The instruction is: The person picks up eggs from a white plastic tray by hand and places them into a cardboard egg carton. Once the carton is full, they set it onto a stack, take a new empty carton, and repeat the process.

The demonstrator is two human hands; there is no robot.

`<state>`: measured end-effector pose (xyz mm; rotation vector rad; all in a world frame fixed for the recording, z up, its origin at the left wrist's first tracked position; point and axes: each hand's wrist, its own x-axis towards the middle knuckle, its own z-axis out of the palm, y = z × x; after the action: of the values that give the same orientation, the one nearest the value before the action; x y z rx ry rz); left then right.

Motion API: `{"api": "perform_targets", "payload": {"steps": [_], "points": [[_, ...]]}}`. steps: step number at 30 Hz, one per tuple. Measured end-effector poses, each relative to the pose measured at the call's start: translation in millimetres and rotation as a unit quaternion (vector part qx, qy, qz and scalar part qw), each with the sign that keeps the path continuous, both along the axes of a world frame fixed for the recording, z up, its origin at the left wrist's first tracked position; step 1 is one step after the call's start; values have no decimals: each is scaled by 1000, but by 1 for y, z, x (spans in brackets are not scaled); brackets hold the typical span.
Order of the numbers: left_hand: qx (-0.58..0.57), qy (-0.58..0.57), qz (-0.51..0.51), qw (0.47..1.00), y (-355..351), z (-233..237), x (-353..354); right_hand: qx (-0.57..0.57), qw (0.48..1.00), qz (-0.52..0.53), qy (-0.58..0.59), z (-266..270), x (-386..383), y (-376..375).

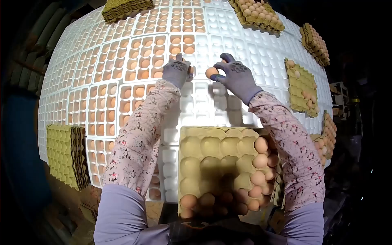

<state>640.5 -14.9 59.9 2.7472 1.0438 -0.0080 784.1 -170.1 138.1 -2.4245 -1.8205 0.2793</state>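
My left hand (176, 72), in a grey-purple glove, is curled low over a white foam egg tray (202, 87). A brown egg (191, 70) shows at its right side, partly hidden by the fingers. To the right, my gloved right hand (237, 79) holds another brown egg (211, 73) between thumb and fingers, above bare cells of the white trays. Part of one more egg shows under its fingers. Close to my body lies a yellowish pulp egg tray (210, 145), with eggs along its right and front edges and bare cells in the middle.
White trays cover the table, many on the left filled with brown eggs (102, 109). Stacked pulp trays (65, 153) stand at the left edge. More pulp trays with eggs (302, 87) sit along the right side and at the back (259, 14).
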Motion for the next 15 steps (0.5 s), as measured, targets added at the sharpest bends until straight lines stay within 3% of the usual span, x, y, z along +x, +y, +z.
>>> {"api": "perform_targets", "payload": {"steps": [3, 5, 7, 9, 10, 11, 13, 15], "points": [[14, -5, -30, 999, 10, -4, 10, -28, 1000, 4, -7, -51, 20, 52], [-45, -169, -25, 984, 27, -15, 18, -17, 997, 8, 73, -66, 27, 78], [-73, -179, -19, 981, 38, -22, 22, -20, 994, -27, 100, -75, 24, 99], [-77, -131, 12, 988, 44, -28, 19, -1, 997, 3, 78, -96, 32, 103], [-58, -205, 29, 977, 42, -34, 9, 25, 996, -22, 86, -92, 25, 96], [-61, -204, 29, 977, 38, -39, -2, 54, 993, -48, 93, -87, 18, 89], [-202, -388, 68, 897, 14, -30, -35, 66, 985, -51, 153, -90, 3, 68], [-145, -369, 40, 917, -5, -53, -51, 100, 981, 82, 145, -105, -11, 46]]}}
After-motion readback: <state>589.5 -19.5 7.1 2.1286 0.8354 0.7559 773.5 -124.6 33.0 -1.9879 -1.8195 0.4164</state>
